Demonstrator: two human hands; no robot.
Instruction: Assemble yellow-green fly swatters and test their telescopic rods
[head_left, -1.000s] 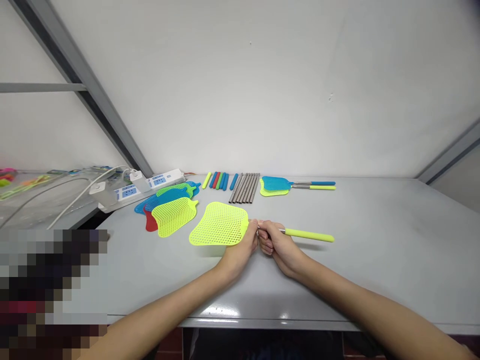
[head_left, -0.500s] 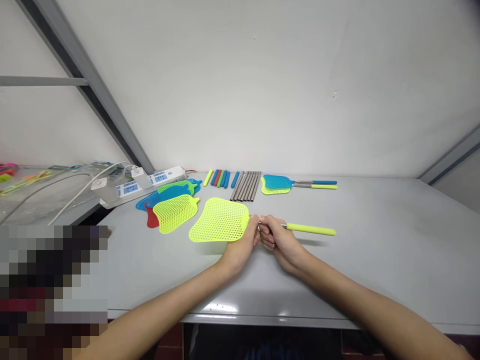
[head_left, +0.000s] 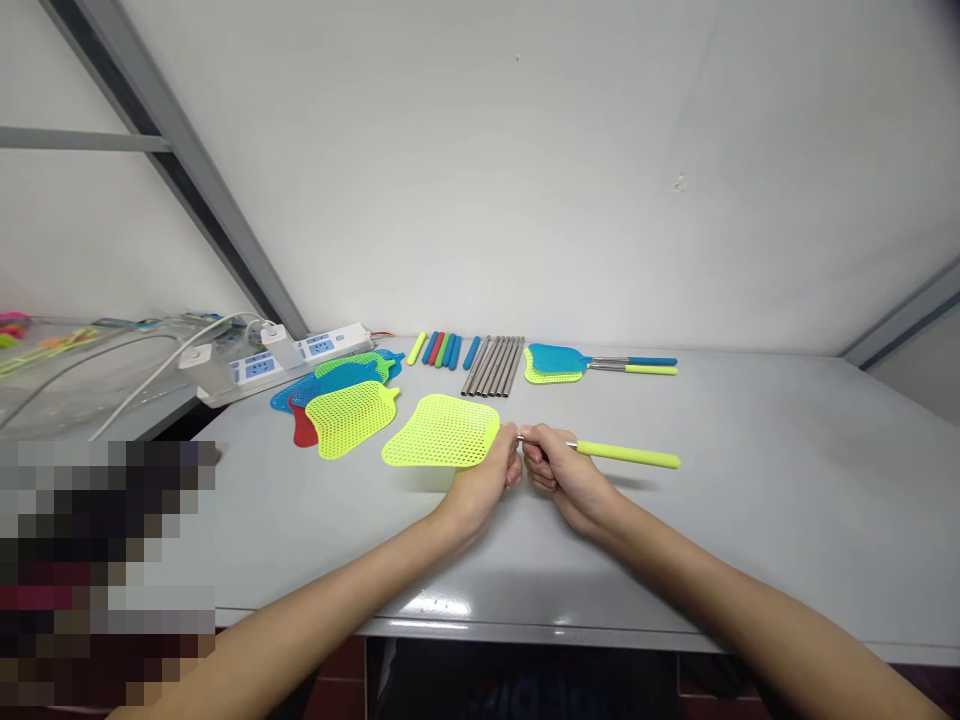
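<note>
A person's left hand (head_left: pixel 500 464) and right hand (head_left: pixel 553 466), both curled closed, grip a yellow-green fly swatter (head_left: pixel 442 430) above a gray tabletop (head_left: pixel 750 520). The left fingers wrap around it close to where the perforated head meets the metal shaft (head_left: pixel 520 438), while the right fingers close around the shaft just short of the handle (head_left: pixel 628 454). A short stretch of bare metal shows between the two fists, which sit near each other at the front of the work surface. The head extends to the left and the handle to the right, casting shadows below.

Beyond the fists, a row of metal tubes (head_left: pixel 491 367) lies side by side. To their left rest slim handle sleeves (head_left: pixel 416 348) in yellow, blue, red and green. To their right, a blue fly swatter (head_left: pixel 559 358) partly covers a second yellow-green one (head_left: pixel 551 378), handles pointing right. Loose swatter heads (head_left: pixel 350 420) overlap at left, yellow-green nearest, with red, blue and green ones partly hidden. Behind that pile, a white power strip (head_left: pixel 346 339) holds plugged-in adapters (head_left: pixel 281 346), and a white cable (head_left: pixel 154 375) trails off. Farther left lies clear plastic packaging (head_left: pixel 112 375). A pale wall (head_left: pixel 600 200) rises behind, flanked by gray metal posts (head_left: pixel 187 185).
</note>
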